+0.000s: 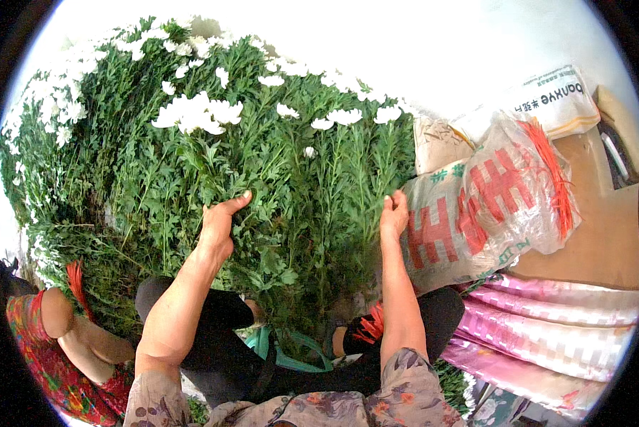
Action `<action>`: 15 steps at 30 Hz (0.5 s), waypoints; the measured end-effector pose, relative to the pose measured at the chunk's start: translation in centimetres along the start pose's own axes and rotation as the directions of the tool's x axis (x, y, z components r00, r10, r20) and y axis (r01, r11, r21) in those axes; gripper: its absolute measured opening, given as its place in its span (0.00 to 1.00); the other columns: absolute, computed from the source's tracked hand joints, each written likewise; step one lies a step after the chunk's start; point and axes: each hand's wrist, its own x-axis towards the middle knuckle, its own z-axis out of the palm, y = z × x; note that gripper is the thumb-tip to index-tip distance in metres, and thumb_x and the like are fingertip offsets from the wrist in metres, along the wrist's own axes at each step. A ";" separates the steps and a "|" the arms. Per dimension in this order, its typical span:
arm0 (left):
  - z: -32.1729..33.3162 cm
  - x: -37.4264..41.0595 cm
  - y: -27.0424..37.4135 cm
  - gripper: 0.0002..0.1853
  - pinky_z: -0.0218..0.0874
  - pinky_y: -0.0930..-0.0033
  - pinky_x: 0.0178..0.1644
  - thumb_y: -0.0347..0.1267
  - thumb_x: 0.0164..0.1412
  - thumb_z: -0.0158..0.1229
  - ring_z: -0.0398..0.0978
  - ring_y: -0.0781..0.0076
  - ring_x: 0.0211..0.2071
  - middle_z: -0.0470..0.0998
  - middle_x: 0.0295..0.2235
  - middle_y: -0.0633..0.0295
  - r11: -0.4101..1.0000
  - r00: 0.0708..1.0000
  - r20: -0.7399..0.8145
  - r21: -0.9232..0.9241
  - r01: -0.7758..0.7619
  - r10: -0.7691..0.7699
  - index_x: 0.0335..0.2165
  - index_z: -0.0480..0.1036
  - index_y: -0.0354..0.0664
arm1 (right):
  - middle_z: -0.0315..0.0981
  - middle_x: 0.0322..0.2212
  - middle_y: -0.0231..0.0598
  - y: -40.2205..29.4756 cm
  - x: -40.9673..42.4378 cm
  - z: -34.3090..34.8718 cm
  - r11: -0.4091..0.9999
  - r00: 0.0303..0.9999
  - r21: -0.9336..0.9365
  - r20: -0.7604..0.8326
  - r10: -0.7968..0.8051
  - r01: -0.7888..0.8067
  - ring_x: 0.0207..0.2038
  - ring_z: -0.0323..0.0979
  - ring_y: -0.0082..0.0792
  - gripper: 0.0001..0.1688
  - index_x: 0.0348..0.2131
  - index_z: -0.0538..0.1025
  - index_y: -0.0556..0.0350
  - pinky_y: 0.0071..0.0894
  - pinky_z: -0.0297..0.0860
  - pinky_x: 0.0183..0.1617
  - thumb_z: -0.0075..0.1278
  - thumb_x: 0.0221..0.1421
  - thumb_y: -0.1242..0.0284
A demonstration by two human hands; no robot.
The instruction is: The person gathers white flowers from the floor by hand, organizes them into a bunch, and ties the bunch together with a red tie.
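Note:
Cut white chrysanthemums with leafy green stems lie in a thick heap before me. My left hand point(223, 216) is wrapped around a bunch of stems, its thumb pointing up and right. Above that hand, the bunch's white flower heads point(196, 115) sit close together. At the heap's right edge my right hand point(394, 214) has thumb and fingers closed at a leafy chrysanthemum stem point(387, 173); leaves partly hide the grip. The white bloom point(387, 114) stands above it. Just right of this hand lies a woven plastic sack point(431, 235) with red and green print.
Red plastic ties point(551, 181) lie on a clear plastic bag point(503, 187) over the sack. More red ties point(370, 325) are by my right leg. Pink-and-white fabric point(543, 325) spreads at lower right. Another person's knee point(57, 312) is at lower left. A teal strap point(303, 352) lies between my legs.

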 end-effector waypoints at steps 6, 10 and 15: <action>0.3 -1.3 0.4 0.17 0.69 0.61 0.41 0.35 0.52 0.63 0.74 0.66 0.34 0.77 0.34 0.58 0.999 0.999 0.022 -0.038 0.027 -0.026 0.37 0.74 0.34 | 0.75 0.32 0.45 -4.3 -3.4 2.6 0.988 0.839 0.137 0.528 -0.130 0.067 0.34 0.74 0.44 0.12 0.40 0.73 0.54 0.39 0.69 0.38 0.49 0.55 0.72; 2.6 -2.1 0.5 0.17 0.67 0.61 0.42 0.34 0.50 0.64 0.74 0.66 0.35 0.77 0.36 0.58 1.000 0.997 0.076 -0.003 0.021 -0.020 0.37 0.74 0.33 | 0.70 0.44 0.43 -1.6 -9.1 8.4 0.969 0.752 -0.113 0.652 -0.093 0.218 0.45 0.71 0.46 0.24 0.51 0.67 0.52 0.45 0.67 0.47 0.49 0.56 0.65; 0.7 -2.0 0.5 0.15 0.68 0.61 0.40 0.32 0.51 0.63 0.75 0.66 0.34 0.77 0.35 0.58 0.999 0.999 0.008 -0.006 0.032 -0.032 0.36 0.74 0.34 | 0.63 0.44 0.46 -5.0 -11.4 10.1 0.932 0.695 -0.295 0.716 0.070 0.209 0.46 0.66 0.50 0.30 0.50 0.68 0.53 0.48 0.66 0.47 0.54 0.49 0.61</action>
